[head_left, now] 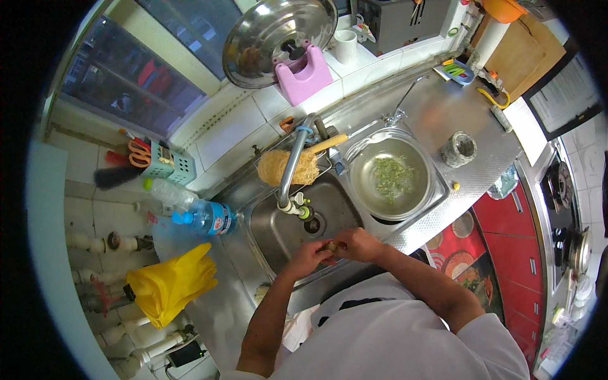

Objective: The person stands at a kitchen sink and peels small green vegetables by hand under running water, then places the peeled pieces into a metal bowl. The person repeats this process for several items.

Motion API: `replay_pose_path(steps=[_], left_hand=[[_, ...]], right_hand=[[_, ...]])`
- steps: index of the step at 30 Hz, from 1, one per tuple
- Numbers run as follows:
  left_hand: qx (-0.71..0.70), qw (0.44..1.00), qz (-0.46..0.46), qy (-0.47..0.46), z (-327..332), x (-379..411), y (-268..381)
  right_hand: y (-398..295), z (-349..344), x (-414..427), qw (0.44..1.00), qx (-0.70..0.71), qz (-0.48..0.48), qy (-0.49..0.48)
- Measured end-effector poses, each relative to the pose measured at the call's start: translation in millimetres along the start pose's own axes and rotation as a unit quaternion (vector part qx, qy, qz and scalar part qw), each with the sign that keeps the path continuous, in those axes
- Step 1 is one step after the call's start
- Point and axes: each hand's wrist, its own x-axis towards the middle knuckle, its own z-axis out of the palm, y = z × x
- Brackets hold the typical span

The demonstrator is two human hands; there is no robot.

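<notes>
Over the near edge of the steel sink [266,228], my left hand [308,257] and my right hand [358,244] meet around a small brownish piece [331,246]. My fingers hide most of it, so its kind is unclear. Beyond them, the curved faucet [290,171] ends in a white and green nozzle over the basin. To the right, a large steel pot [363,190] rests in the second basin, with chopped green herbs [393,178] in water inside. A small yellow piece [456,186] lies on the counter near a stone mortar [459,149].
A loofah [270,168] and a wooden-handled brush [332,142] lie behind the faucet. Left stand a blue-labelled bottle [204,217] and hanging yellow rubber gloves [171,285]. A pan lid [251,42] leans in a pink holder [306,78] on the sill. Red cabinets [508,237] are at right.
</notes>
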Motion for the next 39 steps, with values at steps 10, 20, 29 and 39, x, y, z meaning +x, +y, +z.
replay_pose_path(steps=[10, 20, 29, 39], left_hand=[[-0.083, 0.996, 0.03, 0.004, -2, -5, 6], [-0.045, 0.975, 0.14, 0.164, 8, 3, -11], [0.148, 0.952, 0.164, 0.21, 29, -7, 8], [0.028, 0.971, 0.149, 0.183, 31, -4, 5]], right_hand=[[33, 20, -7, 0.941, 0.29, 0.157, 0.077], [-5, 4, 3, 0.974, 0.141, 0.153, 0.093], [-2, -12, 7, 0.975, 0.114, 0.193, 0.011], [22, 7, -1, 0.934, 0.275, 0.224, 0.039]])
